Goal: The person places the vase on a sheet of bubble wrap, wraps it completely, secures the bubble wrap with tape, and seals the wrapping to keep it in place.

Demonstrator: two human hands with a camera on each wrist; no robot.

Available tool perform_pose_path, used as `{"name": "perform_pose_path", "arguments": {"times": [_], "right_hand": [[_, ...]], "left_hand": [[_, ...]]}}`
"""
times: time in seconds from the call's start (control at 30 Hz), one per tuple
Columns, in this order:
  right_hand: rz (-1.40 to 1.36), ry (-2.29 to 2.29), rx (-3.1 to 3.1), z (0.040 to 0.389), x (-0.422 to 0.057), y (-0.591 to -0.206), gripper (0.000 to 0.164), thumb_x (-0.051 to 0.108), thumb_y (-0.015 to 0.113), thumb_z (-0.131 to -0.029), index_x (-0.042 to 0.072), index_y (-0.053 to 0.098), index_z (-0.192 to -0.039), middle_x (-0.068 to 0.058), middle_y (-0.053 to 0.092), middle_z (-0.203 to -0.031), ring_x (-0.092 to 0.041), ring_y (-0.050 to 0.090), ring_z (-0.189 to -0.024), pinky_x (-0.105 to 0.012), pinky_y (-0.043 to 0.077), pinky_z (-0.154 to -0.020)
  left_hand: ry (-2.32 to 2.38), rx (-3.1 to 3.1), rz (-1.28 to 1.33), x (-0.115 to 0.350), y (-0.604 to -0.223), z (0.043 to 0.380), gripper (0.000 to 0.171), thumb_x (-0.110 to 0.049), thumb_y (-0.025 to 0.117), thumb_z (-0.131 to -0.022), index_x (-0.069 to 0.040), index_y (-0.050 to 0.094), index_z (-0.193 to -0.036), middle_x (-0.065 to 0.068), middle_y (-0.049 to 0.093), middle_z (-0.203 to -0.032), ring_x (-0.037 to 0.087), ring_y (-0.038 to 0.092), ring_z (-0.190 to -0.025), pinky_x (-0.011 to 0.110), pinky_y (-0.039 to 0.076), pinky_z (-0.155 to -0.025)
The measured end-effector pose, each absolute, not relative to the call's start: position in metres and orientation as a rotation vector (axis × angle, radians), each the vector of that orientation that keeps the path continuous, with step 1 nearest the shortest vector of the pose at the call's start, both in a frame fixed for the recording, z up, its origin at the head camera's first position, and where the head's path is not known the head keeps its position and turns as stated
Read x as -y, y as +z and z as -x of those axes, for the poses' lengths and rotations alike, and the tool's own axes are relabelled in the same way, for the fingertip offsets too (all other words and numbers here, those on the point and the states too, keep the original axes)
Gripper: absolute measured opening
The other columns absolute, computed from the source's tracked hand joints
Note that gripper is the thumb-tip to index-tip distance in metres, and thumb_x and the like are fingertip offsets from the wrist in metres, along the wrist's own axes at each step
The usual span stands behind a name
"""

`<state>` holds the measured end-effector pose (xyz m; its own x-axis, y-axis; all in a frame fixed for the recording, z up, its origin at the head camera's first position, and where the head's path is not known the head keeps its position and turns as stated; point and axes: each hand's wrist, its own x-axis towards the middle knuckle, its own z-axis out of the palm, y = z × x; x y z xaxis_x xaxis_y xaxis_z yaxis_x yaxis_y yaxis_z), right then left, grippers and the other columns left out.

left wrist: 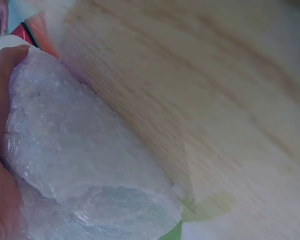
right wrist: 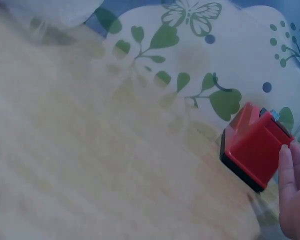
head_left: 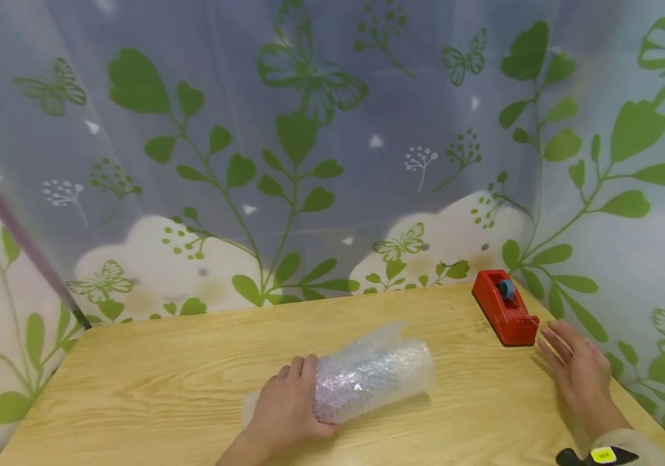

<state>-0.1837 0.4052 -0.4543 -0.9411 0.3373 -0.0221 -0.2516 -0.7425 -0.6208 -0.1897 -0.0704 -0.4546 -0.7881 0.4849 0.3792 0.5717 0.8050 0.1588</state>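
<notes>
A roll of bubble wrap [head_left: 367, 378] lies slantwise on the wooden table, wrapped around something whose kind I cannot make out. My left hand [head_left: 288, 404] grips its left end, fingers over the top and thumb at the near side. In the left wrist view the bubble wrap [left wrist: 85, 135] fills much of the picture, with a loose fold at its end. At the right, my right hand [head_left: 579, 369] is beside a red tape dispenser [head_left: 504, 309], its fingers loosely extended near the front end. The right wrist view also has the dispenser [right wrist: 257, 150] close to the fingertips.
The wooden table [head_left: 181, 369] meets a patterned curtain [head_left: 321, 194] at its back and sides. A small blue roll of tape [head_left: 506, 289] sits in the dispenser. A dark band with a yellow label [head_left: 603, 455] is at my right wrist.
</notes>
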Motion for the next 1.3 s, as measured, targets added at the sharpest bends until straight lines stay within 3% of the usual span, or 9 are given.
{"name": "perform_pose_path", "arguments": {"times": [0.17,0.3,0.37,0.5,0.83,1.0,1.13,1.3], "right_hand": [[0.604,2.588,0.997,0.195,-0.402,-0.448,0.011,0.014,0.074,-0.083,0.006,0.066,-0.081,-0.007,0.07,-0.08,-0.02,0.07,-0.077,-0.037,0.055,-0.069],[0.76,2.576,1.071,0.203,-0.397,-0.446,0.009,0.012,0.076,-0.08,0.009,0.068,-0.077,-0.002,0.07,-0.079,-0.017,0.069,-0.072,-0.036,0.055,-0.067],[0.741,2.615,1.107,0.205,-0.396,-0.446,0.004,0.011,0.074,-0.082,0.01,0.072,-0.079,-0.001,0.07,-0.078,-0.015,0.068,-0.072,-0.034,0.055,-0.069],[0.687,2.733,1.106,0.207,-0.397,-0.449,0.01,0.012,0.068,-0.087,0.01,0.074,-0.08,-0.003,0.064,-0.079,-0.014,0.066,-0.075,-0.029,0.053,-0.076],[0.316,2.94,0.678,0.207,-0.407,-0.469,0.021,-0.002,0.05,-0.095,-0.004,0.07,-0.09,-0.01,0.065,-0.089,-0.017,0.065,-0.087,-0.025,0.047,-0.088],[0.26,2.868,0.672,0.204,-0.404,-0.475,0.009,-0.005,0.051,-0.093,-0.001,0.058,-0.096,-0.011,0.068,-0.095,-0.02,0.067,-0.089,-0.027,0.048,-0.088],[0.232,2.804,0.681,0.204,-0.401,-0.476,0.012,-0.01,0.051,-0.091,0.0,0.047,-0.088,-0.014,0.069,-0.096,-0.023,0.067,-0.09,-0.028,0.048,-0.088],[0.191,2.788,0.674,0.205,-0.4,-0.479,0.017,-0.014,0.049,-0.091,0.0,0.044,-0.082,-0.016,0.068,-0.095,-0.023,0.067,-0.091,-0.029,0.047,-0.089]], "left_hand": [[-0.368,2.664,0.816,0.07,-0.456,0.19,0.095,-0.061,0.079,-0.053,-0.002,0.045,-0.118,0.01,0.055,-0.099,0.024,0.058,-0.082,0.038,0.052,-0.063],[-0.341,2.66,0.802,0.072,-0.455,0.191,0.095,-0.062,0.079,-0.052,-0.002,0.045,-0.118,0.01,0.055,-0.097,0.024,0.058,-0.08,0.037,0.052,-0.061],[-0.332,2.66,0.799,0.072,-0.455,0.191,0.096,-0.062,0.079,-0.052,-0.001,0.045,-0.118,0.01,0.055,-0.097,0.024,0.058,-0.079,0.037,0.051,-0.061],[-0.324,2.666,0.8,0.072,-0.454,0.191,0.096,-0.063,0.079,-0.053,-0.001,0.045,-0.118,0.011,0.055,-0.097,0.024,0.058,-0.079,0.037,0.052,-0.061],[-0.323,2.662,0.802,0.071,-0.454,0.19,0.096,-0.064,0.079,-0.052,-0.002,0.044,-0.118,0.01,0.054,-0.097,0.024,0.058,-0.08,0.036,0.052,-0.061],[-0.318,2.663,0.803,0.07,-0.454,0.19,0.095,-0.064,0.078,-0.053,-0.002,0.045,-0.117,0.01,0.054,-0.097,0.023,0.058,-0.08,0.035,0.052,-0.061],[-0.308,2.656,0.798,0.071,-0.453,0.19,0.096,-0.064,0.078,-0.053,-0.002,0.044,-0.118,0.011,0.055,-0.098,0.024,0.059,-0.081,0.036,0.052,-0.062],[-0.317,2.674,0.794,0.072,-0.454,0.189,0.096,-0.063,0.078,-0.054,-0.001,0.044,-0.119,0.011,0.055,-0.099,0.024,0.059,-0.082,0.037,0.052,-0.064]]}}
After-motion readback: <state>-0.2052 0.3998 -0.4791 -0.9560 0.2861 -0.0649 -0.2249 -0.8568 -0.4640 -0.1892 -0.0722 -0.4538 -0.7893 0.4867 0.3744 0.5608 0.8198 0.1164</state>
